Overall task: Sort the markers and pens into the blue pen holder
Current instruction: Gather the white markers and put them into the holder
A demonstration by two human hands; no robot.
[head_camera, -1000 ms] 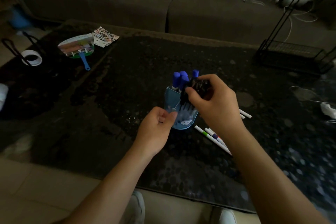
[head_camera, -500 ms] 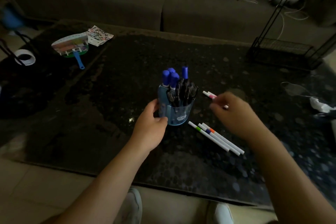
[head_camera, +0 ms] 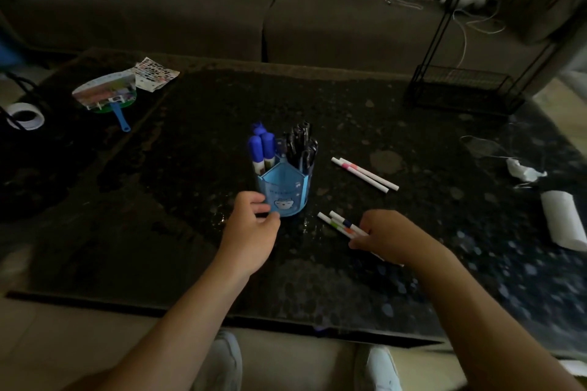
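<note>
The room is dim. A grey sofa [head_camera: 270, 9] spans twelve o'clock behind the dark speckled bench [head_camera: 349, 279]. A black wire rack [head_camera: 460, 89] stands at two o'clock. Pale floor tiles [head_camera: 63, 343] show at seven o'clock.

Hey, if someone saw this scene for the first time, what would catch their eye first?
Probably the blue pen holder at the middle of the dark table, stuffed with blue-capped markers and black pens, with the left hand at its base. Next, the right hand on three white pens just right of it, and two more white pens lying farther back.
</note>
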